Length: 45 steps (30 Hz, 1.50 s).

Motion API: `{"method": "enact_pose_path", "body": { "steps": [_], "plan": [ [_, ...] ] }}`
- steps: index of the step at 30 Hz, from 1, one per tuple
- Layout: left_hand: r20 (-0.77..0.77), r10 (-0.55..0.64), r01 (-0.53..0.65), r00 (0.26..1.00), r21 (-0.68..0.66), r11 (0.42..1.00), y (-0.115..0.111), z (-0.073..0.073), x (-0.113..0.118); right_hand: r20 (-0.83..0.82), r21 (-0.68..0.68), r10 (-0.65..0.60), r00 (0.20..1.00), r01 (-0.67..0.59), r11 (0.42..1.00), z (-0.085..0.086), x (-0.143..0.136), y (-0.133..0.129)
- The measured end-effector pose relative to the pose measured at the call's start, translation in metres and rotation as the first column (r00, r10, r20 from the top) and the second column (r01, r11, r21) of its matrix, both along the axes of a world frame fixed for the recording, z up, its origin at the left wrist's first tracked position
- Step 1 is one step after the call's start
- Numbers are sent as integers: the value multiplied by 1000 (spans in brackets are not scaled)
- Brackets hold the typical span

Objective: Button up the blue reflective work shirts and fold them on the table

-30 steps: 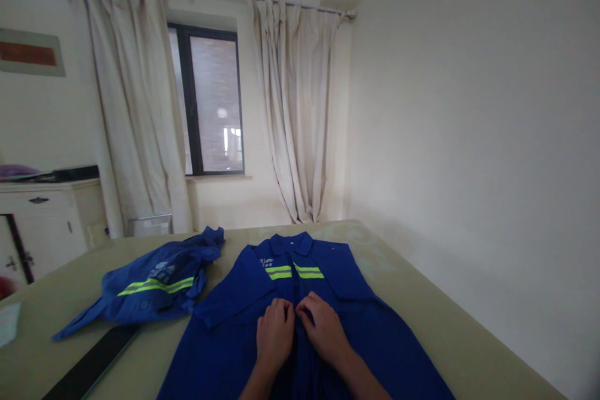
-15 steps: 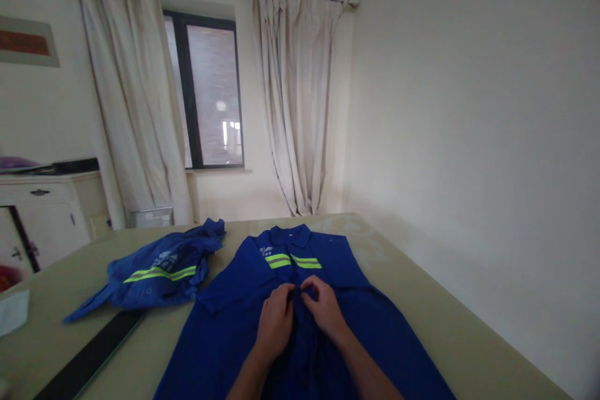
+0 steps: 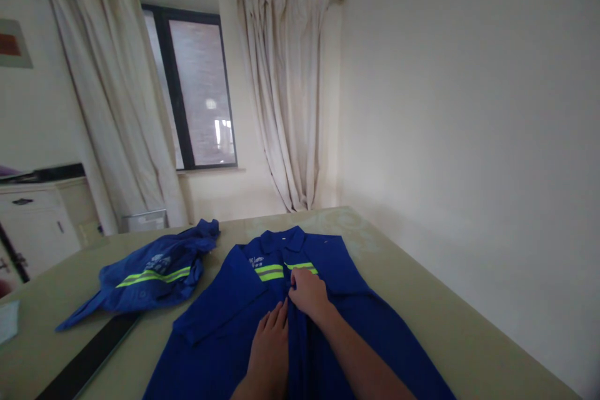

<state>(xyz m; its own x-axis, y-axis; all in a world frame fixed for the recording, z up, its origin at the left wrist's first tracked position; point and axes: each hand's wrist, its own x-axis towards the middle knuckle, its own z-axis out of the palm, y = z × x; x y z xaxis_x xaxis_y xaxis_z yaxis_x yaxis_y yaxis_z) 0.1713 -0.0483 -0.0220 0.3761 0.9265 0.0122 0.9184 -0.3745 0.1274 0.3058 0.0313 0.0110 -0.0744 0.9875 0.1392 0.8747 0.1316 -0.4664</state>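
A blue work garment (image 3: 225, 325) with a collar and yellow-green reflective strips lies spread, front up, on the table (image 3: 469, 337). My left hand (image 3: 270, 340) rests flat on its front, left of the centre placket, fingers stretched forward. Just below the right-hand reflective strip, my right hand (image 3: 308, 290) pinches the placket edge between curled fingers. The garment's lower part runs out of view at the bottom.
A second blue garment (image 3: 150, 275) lies crumpled on the table at the left. Near it are a long black strip (image 3: 89, 359) and a pale sheet (image 3: 8, 320). A wall rises along the right side; curtains and a white cabinet (image 3: 37, 219) stand behind.
My right hand has moved up the placket towards the reflective strip. My left hand has gone from pinching at the placket to lying flat beside it. The view has shifted slightly right.
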Motion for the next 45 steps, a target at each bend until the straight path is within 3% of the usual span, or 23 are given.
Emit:
{"method": "enact_pose_path", "body": {
  "steps": [4,7,9,11,13,16,19,23,27,29,33,35,38,41,45],
  "plan": [
    [129,59,-54,990,-43,998,-2,24,-9,39,76,15,999,-18,997,-12,-7,-8],
    [266,169,-149,949,-92,984,24,41,-17,5,74,64,998,-64,995,-17,-3,-9],
    [308,286,-258,907,-128,957,47,45,-16,-37,70,110,993,-107,992,-16,3,-8],
    [315,374,-355,872,-118,927,63,40,-10,-61,65,149,987,-145,987,-13,7,-8],
    [297,390,-389,871,-66,919,70,30,-2,-39,63,159,987,-156,986,-10,8,-9],
    [286,344,-354,895,-17,935,69,17,6,101,49,146,984,-152,987,-7,3,-13],
    [354,310,-311,883,-55,949,67,13,2,258,62,145,955,-167,984,-6,-5,-16],
    [564,341,-323,752,-136,936,71,10,-8,336,145,173,926,-233,962,-11,-17,-18],
    [737,172,-252,653,-3,968,76,3,-13,308,203,174,936,-243,948,-16,-21,-20],
    [747,102,-220,657,61,974,78,0,-14,249,197,112,962,-163,967,-17,-18,-20],
    [730,83,-172,678,47,984,75,-1,-14,65,115,-29,997,22,993,-18,-7,-16],
    [696,62,-134,716,50,990,70,1,-14,-40,84,-17,999,20,996,-18,0,-14],
    [522,45,-112,852,99,989,60,9,-18,-202,115,137,970,-116,987,-17,14,-10],
    [352,115,-167,929,122,978,55,16,-29,-298,159,178,938,-135,978,-17,34,-5],
    [235,336,-378,912,161,912,58,16,-54,-152,155,-2,988,26,988,-17,58,-1]
  ]
}}
